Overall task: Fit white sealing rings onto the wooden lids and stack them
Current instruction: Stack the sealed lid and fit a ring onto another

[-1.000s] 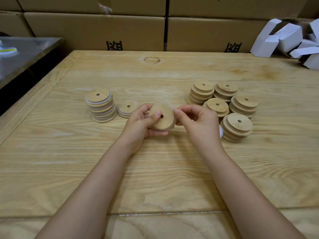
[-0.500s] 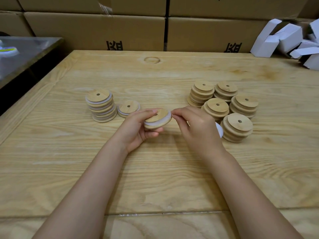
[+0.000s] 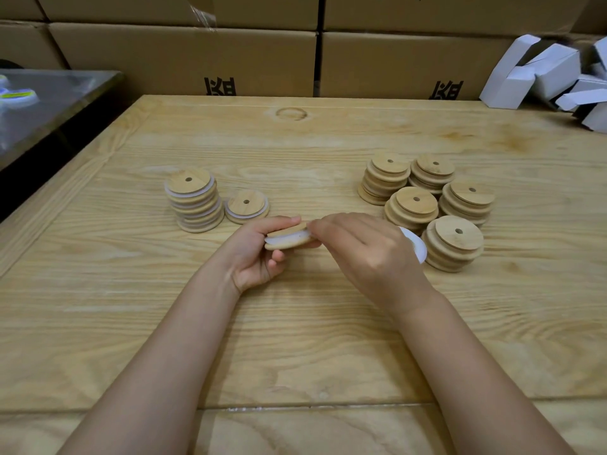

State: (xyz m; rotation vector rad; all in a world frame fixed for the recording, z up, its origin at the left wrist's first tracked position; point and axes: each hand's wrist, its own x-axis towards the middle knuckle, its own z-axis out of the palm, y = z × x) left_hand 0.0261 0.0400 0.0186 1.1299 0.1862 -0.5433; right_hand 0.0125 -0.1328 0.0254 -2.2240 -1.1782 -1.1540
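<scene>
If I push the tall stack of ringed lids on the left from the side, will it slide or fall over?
The stack looks as tall as wide, its lids sitting unevenly, so a high push probably topples it. White rings between lids may grip, so a low push could slide it whole.

Left carton [image 3: 170, 57]: showing a black printed character, seemingly upside down, partly cut off by the table [image 3: 295, 142]; not readable.
Right carton [image 3: 410, 60]: carrying a matching black mark, equally unreadable.
Round item, far left [image 3: 19, 97]: yellow-green label blurring beyond reading.
</scene>
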